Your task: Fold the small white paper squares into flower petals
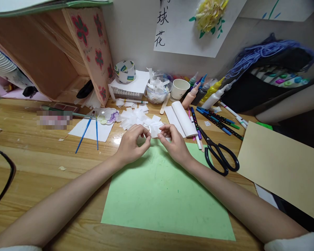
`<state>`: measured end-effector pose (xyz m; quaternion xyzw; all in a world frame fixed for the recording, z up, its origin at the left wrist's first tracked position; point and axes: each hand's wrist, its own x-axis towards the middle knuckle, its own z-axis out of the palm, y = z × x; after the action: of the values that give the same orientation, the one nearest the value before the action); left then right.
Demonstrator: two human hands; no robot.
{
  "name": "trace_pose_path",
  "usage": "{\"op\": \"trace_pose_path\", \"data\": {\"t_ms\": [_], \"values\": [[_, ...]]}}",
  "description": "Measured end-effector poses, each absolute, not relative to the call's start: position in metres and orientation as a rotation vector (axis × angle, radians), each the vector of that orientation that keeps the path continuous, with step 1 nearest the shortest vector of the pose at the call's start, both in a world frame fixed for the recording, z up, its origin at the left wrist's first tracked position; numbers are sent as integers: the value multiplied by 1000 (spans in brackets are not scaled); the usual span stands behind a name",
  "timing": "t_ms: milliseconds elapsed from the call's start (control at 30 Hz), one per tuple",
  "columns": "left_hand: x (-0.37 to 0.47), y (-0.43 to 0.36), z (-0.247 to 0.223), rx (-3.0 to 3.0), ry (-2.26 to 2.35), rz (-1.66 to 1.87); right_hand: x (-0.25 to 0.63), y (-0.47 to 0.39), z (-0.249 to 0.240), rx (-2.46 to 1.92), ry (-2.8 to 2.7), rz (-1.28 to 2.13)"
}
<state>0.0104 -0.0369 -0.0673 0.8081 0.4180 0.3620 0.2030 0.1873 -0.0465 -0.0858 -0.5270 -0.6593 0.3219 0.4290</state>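
My left hand [133, 143] and my right hand [174, 143] face each other over the far edge of a green sheet [162, 195]. Both have curled fingers, with thumb and forefinger tips close together in a pinch. A small white paper piece [155, 130] shows between the fingertips; whether either hand grips it or it lies behind them I cannot tell. Just beyond my left hand lies a loose heap of white paper pieces [133, 117]. A rolled white sheet [184, 120] lies past my right hand, and black-handled scissors [219, 153] rest to its right.
Two blue brushes [84, 134] and a palette [107, 116] sit on white paper at left. Behind stand a bowl of paper scraps [158, 90], a paper cup [180, 89] and several paint bottles [191, 96]. Markers [219, 122] and a tan board [282, 167] lie at right.
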Motion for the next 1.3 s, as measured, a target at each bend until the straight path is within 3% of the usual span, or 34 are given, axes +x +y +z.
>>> {"op": "trace_pose_path", "data": {"t_ms": [300, 800, 1300], "values": [[11, -37, -67, 2282, 1185, 905, 188, -48, -80, -1190, -1707, 737], [14, -44, -70, 2312, 1240, 1249, 187, -52, -78, -1120, -1783, 603], [15, -42, -70, 2235, 1266, 1052, 187, -50, -77, -1080, -1754, 701]]}}
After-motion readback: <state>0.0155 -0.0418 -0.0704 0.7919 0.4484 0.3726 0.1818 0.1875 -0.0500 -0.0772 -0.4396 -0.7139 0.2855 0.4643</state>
